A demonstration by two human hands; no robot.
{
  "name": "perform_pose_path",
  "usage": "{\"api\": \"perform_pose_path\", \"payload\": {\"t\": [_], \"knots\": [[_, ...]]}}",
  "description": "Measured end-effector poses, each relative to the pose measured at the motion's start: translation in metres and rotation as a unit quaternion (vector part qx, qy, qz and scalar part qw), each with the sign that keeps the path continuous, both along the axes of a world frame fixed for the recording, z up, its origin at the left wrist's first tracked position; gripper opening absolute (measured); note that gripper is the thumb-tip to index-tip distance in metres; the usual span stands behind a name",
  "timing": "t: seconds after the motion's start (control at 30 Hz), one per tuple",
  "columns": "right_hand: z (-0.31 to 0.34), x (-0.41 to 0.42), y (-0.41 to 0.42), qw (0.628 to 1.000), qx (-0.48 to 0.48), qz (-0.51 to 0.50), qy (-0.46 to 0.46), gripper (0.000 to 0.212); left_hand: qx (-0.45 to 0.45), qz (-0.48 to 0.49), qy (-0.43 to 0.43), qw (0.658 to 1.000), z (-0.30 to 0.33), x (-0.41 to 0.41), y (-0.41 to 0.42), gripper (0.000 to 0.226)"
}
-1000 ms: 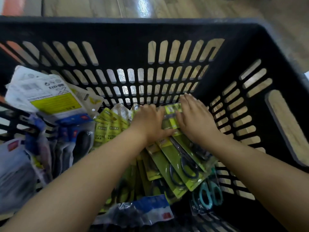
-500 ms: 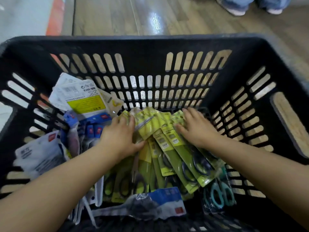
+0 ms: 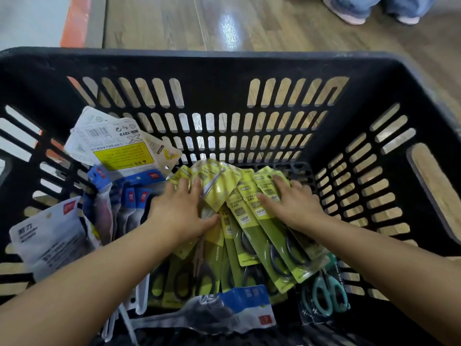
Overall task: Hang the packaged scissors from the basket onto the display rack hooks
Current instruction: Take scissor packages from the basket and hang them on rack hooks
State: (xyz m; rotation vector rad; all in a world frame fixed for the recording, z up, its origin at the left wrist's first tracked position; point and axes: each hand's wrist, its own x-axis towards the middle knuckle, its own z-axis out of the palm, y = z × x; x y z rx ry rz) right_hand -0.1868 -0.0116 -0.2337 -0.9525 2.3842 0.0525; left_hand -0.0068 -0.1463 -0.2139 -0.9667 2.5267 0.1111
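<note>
in the black basket (image 3: 224, 66) both hands lie flat with relaxed fingers on the green scissors packs (image 3: 252, 221), left hand (image 3: 179, 216) beside right hand (image 3: 291, 206), packs' long axes fanning away, hang-tabs far.

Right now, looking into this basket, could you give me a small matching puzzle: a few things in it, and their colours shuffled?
Things:
1. basket
2. packs under the hands
3. loose scissors, near right corner
4. warning label on the white pack

Colours:
A. teal
B. yellow
C. black
D. yellow-green

Pairs: 1-C, 2-D, 3-A, 4-B
</note>
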Motion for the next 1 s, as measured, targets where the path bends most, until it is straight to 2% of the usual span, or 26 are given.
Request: {"api": "perform_pose_path", "payload": {"t": [0.27, 0.33, 0.5, 0.6, 0.73, 0.83, 0.93, 1.0], "knots": [[0.011, 0.021, -0.014, 0.995, -0.073, -0.055, 0.042, 0.077, -0.049, 0.011, 0.020, 0.999, 0.012, -0.002, 0.006, 0.089], [0.013, 0.033, -0.019, 0.995, -0.083, -0.033, 0.051, 0.079, -0.045, 0.032, 0.004, 0.998, 0.011, 0.002, 0.007, 0.091], [0.012, 0.047, -0.023, 0.999, -0.028, 0.031, 0.012, 0.083, -0.015, 0.059, -0.009, 0.998, 0.003, 0.010, 0.010, 0.099], [0.015, 0.038, -0.023, 0.997, -0.074, -0.020, -0.033, 0.078, -0.003, 0.105, 0.034, 0.994, 0.004, 0.007, 0.001, 0.092], [0.017, 0.024, -0.031, 0.985, -0.100, -0.109, -0.083, 0.079, 0.027, 0.161, 0.093, 0.982, 0.008, 0.006, -0.008, 0.071], [0.021, 0.017, -0.036, 0.974, -0.119, -0.151, -0.124, 0.072, 0.134, 0.222, 0.178, 0.949, 0.008, 0.004, -0.011, 0.056], [0.023, 0.013, -0.036, 0.953, -0.134, -0.203, -0.181, 0.060, 0.242, 0.317, 0.247, 0.883, 0.008, 0.002, -0.015, 0.032], [0.024, 0.011, -0.036, 0.943, -0.138, -0.224, -0.203, 0.053, 0.279, 0.352, 0.280, 0.848, 0.008, 0.002, -0.019, 0.023]]}}
